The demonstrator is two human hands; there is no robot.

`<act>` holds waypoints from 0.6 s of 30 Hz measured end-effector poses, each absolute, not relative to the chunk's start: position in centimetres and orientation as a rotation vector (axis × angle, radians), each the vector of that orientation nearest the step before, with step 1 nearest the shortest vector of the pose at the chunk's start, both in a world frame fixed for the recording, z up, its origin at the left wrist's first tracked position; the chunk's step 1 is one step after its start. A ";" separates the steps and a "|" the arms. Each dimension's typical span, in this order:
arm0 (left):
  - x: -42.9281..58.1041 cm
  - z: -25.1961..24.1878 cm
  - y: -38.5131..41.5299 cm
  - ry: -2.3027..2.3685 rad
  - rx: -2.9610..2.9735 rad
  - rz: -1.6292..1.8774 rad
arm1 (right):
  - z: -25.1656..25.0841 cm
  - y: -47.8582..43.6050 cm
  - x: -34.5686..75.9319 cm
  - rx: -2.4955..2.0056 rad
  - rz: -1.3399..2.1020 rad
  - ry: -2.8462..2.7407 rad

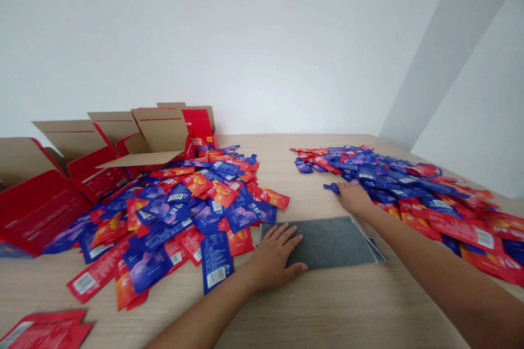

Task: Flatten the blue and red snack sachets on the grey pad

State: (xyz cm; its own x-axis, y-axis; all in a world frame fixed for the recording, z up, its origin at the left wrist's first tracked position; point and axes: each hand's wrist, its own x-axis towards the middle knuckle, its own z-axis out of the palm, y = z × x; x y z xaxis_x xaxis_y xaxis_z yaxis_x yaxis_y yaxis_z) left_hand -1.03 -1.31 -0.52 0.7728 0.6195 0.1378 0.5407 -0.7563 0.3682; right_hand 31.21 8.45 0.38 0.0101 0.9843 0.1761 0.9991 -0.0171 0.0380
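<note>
My left hand (278, 251) lies flat with fingers spread on the left part of a folded grey cloth (335, 242). Beyond the cloth, at the near left edge of the right-hand pile, my right hand (352, 197) is closed on a blue sachet (331, 188); one end of it sticks out to the left of the fingers, and the rest is hidden. The right pile of red and blue sachets (409, 185) stretches from the back toward the right edge. Close to my left hand lies a blue sachet (216, 262) showing its barcode, at the front of the left pile.
Open red cardboard boxes (45, 204) with raised brown flaps stand at the back left. A heap of red and blue sachets (176, 212) spreads before them. Some red sachets (45, 330) lie at the bottom left of the wooden table (327, 311). A white wall rises behind.
</note>
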 end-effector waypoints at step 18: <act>-0.1 -1.5 -1.7 1.160 2.784 0.383 | -1.8 -2.3 18.0 -1.557 0.109 -2.063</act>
State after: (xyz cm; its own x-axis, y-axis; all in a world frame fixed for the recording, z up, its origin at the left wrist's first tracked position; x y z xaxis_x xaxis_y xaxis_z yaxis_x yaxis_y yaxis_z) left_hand -0.07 -1.72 -1.45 0.6780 0.7097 0.1913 0.6842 -0.7045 0.1886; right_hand 18.02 -2.26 -1.80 -0.1794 0.9102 0.3732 0.8659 0.3262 -0.3792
